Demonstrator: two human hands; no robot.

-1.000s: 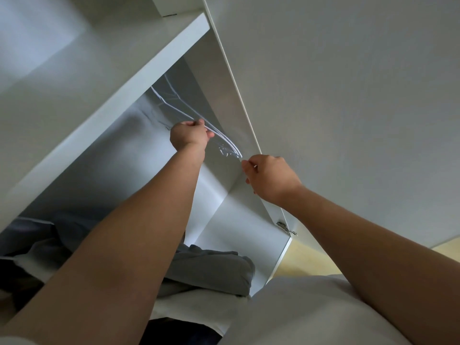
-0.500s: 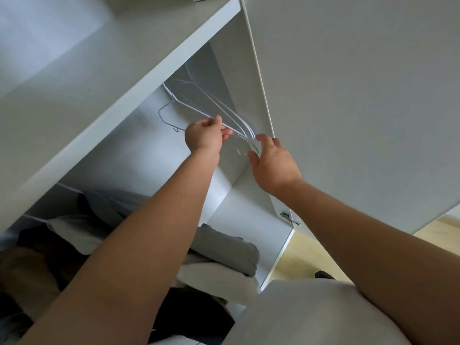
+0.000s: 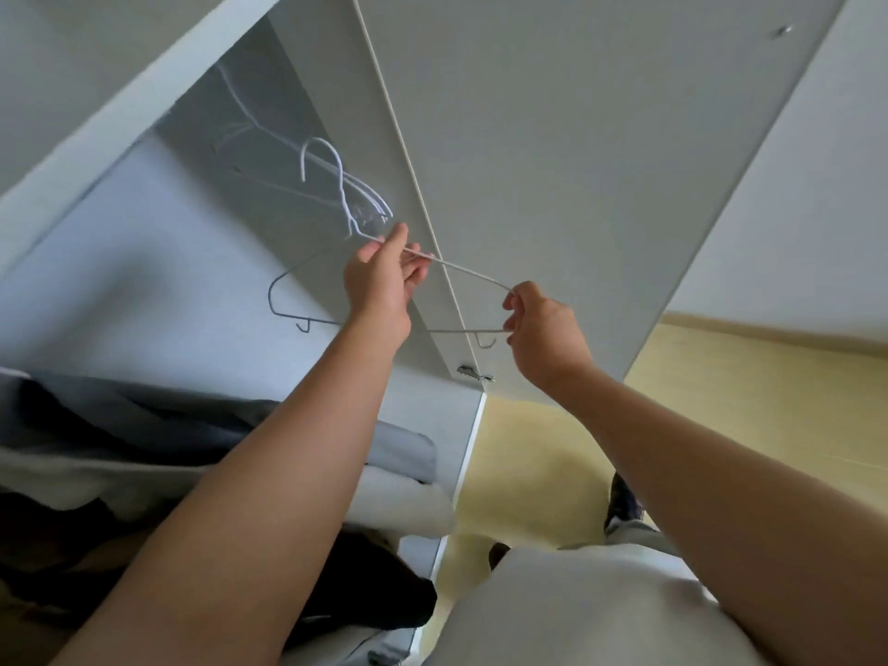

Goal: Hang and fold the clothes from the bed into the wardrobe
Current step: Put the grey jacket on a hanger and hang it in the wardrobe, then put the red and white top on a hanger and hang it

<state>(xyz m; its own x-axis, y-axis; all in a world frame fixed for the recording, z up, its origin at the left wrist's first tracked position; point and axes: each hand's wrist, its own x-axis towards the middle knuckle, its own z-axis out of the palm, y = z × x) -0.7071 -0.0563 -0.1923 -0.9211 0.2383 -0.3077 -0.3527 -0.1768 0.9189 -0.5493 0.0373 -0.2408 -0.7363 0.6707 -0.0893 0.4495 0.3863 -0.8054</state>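
Observation:
A thin white wire hanger (image 3: 468,270) is held up in front of the open white wardrobe (image 3: 144,113). My left hand (image 3: 382,276) pinches its upper arm just below the hook. My right hand (image 3: 540,329) pinches the hanger's right shoulder end. Its hook is free in the air, off the rail. More white hangers (image 3: 259,132) hang blurred higher up inside the wardrobe. Folded grey, white and dark clothes (image 3: 403,449) lie stacked on a shelf below my left arm.
The open wardrobe door (image 3: 576,161) stands right behind my hands, with a metal hinge (image 3: 473,373) at its lower edge. Yellow wooden floor (image 3: 721,401) shows at the right. A dark shoe (image 3: 622,502) is down by my feet.
Both hands have come down and out of the wardrobe with one hanger, now lifted free of the others. The view has tilted, showing more floor and door.

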